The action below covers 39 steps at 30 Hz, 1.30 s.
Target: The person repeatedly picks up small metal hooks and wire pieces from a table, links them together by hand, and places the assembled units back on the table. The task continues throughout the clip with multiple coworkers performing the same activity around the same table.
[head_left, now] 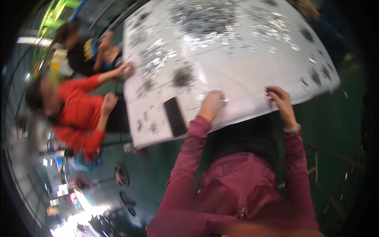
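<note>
We are finding our left hand (212,103) pinching a small metal piece (224,100) on the white table (244,75); our right hand (278,98) is curling, nothing visibly gripped. Heaps of small metal parts (205,19) are lying unsorted at twelve o'clock, so most work is remaining.

Both maroon-sleeved arms reach forward, left hand (212,103) curled, right hand (279,98) fingers bent downward.

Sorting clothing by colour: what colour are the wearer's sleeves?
Maroon sleeves, clearest in the head view.

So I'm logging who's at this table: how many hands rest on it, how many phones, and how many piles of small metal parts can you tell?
Hands on the table: 3 (left hand, right hand, a co-worker's hand)
Phone: 1
Piles of small metal parts: too blurred to count
Total counted: 4
</note>
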Each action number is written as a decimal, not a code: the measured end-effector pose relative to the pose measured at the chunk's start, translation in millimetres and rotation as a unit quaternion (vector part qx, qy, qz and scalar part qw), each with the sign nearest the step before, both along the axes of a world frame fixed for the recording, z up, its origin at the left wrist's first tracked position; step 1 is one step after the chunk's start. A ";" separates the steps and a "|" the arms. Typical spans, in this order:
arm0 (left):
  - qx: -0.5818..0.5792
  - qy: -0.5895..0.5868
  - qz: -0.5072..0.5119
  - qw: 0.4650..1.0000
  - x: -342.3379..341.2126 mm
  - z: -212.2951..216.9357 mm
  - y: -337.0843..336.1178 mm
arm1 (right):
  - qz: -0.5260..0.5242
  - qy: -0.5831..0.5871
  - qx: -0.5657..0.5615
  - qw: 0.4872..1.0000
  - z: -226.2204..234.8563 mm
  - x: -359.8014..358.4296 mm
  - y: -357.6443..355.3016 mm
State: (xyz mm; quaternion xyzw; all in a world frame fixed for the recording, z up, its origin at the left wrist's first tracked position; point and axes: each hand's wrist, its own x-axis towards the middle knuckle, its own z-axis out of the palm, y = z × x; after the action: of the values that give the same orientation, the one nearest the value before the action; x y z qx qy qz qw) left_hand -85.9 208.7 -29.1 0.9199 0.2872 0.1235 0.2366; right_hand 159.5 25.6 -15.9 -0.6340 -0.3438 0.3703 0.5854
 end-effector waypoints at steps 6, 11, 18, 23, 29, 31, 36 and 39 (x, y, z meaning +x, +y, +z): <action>-0.257 -0.178 0.118 0.942 26.1 28.6 -13.7 | 0.034 0.132 -0.004 0.991 3.7 -25.1 2.8; -0.420 -0.286 0.128 0.852 55.8 24.9 -46.7 | 0.030 0.490 0.041 0.871 -18.7 -61.2 21.7; -0.554 -0.262 0.071 0.787 45.7 6.2 -35.7 | 0.142 0.674 0.162 0.706 -35.3 -70.7 34.5; -0.621 -0.277 0.054 0.731 29.3 13.7 -34.2 | 0.069 0.647 0.094 0.754 -19.8 -72.2 29.2; -0.561 -0.205 0.045 0.801 33.0 22.7 -39.3 | 0.020 0.358 -0.009 0.934 -15.2 -79.8 26.3; -0.471 -0.195 0.046 0.859 44.2 27.4 -38.4 | -0.007 0.321 -0.016 0.947 -16.0 -72.9 30.6; -0.258 -0.309 0.067 0.913 82.3 42.5 -24.5 | -0.106 0.338 0.081 0.932 -2.8 -29.0 60.0; -0.031 -0.321 0.117 0.939 85.1 48.4 19.2 | -0.079 0.368 0.139 0.916 7.6 -5.8 69.9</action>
State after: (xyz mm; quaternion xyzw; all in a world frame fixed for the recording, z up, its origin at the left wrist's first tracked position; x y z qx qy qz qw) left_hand -0.8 227.9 19.3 0.7835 0.3054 0.4299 0.3288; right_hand 153.7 95.5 -8.3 -0.3901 -0.1007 0.4791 0.7799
